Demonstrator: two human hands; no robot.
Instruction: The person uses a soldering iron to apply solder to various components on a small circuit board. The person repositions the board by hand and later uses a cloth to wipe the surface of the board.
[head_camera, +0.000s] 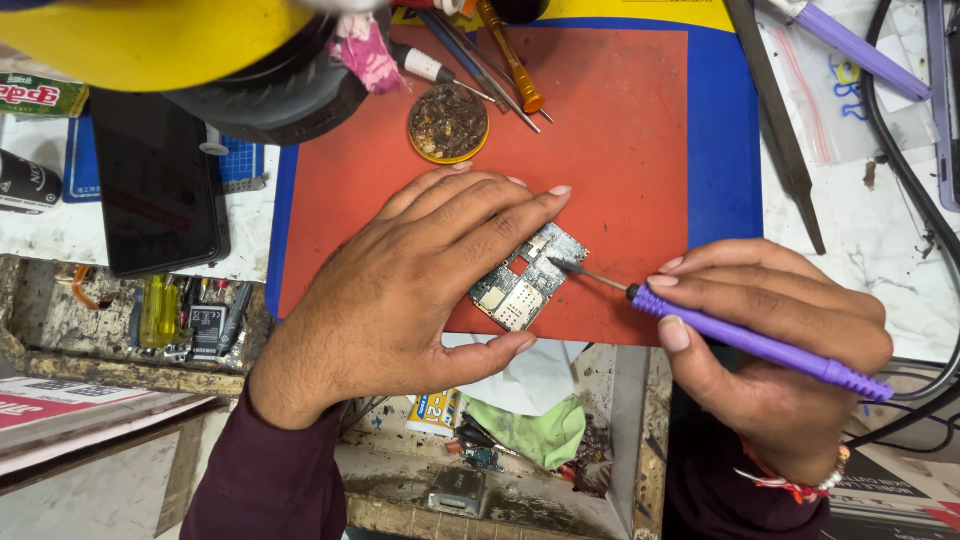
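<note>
A: Head view, item one, nearest: an open drawer (520, 480) below the bench edge was recorded, with a green cloth (530, 432) and small parts lying inside.

B: Item two: the left hand (410, 290) was laid flat over a small circuit board (528, 278), fingers spread and thumb tucked under its near edge. The board was pinned rather than gripped; it lay on the red mat (620, 150), close to that mat's near edge.

A: Item three: the right hand (770, 340) was closed around a purple-handled screwdriver (750, 342), held pen-fashion, its metal tip set on the board's right corner.

B: Risk, as judged: the tip could be skidded off the fastener if the shaft were tilted or the pressing hand eased, and nearby components could be scratched. A loosened screw could be rolled off the near edge into the drawer.

A: Item four, left of the mat: a dark phone (160, 185) was noted face up.

B: Item five, farther: a round tin of brown residue (448, 122) was listed, with an orange-handled screwdriver (512, 60) and other tools beyond it. Long tweezers (785, 140) lay to the right.
</note>
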